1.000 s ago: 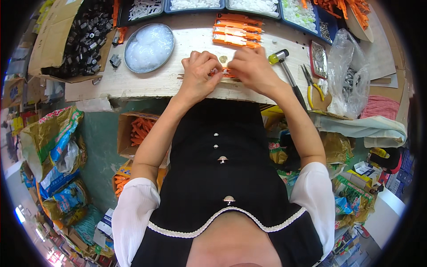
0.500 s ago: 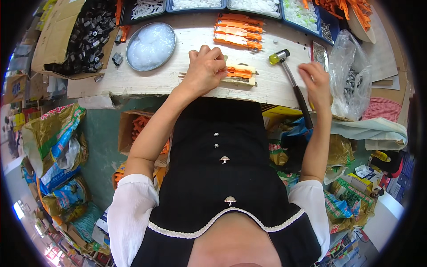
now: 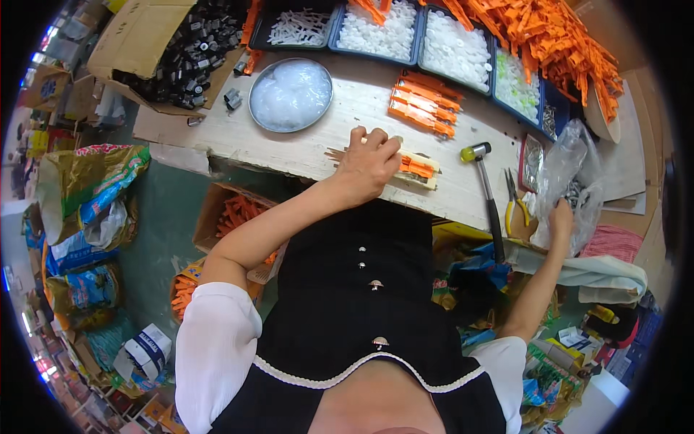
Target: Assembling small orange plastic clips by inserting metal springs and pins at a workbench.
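While my left hand [image 3: 366, 169] stays half-curled beside the orange piece [image 3: 417, 167] on the bench [image 3: 285, 148], my right hand [image 3: 560, 219] has reached the clear bag [image 3: 575, 148], both grips hidden, leaving one hand at the work.

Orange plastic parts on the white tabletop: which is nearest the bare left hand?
The orange plastic part on the cream block, partly hidden by the left hand; the others lie farther back.

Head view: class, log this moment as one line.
left hand: at orange part | right hand: at clear bag | mallet: on table
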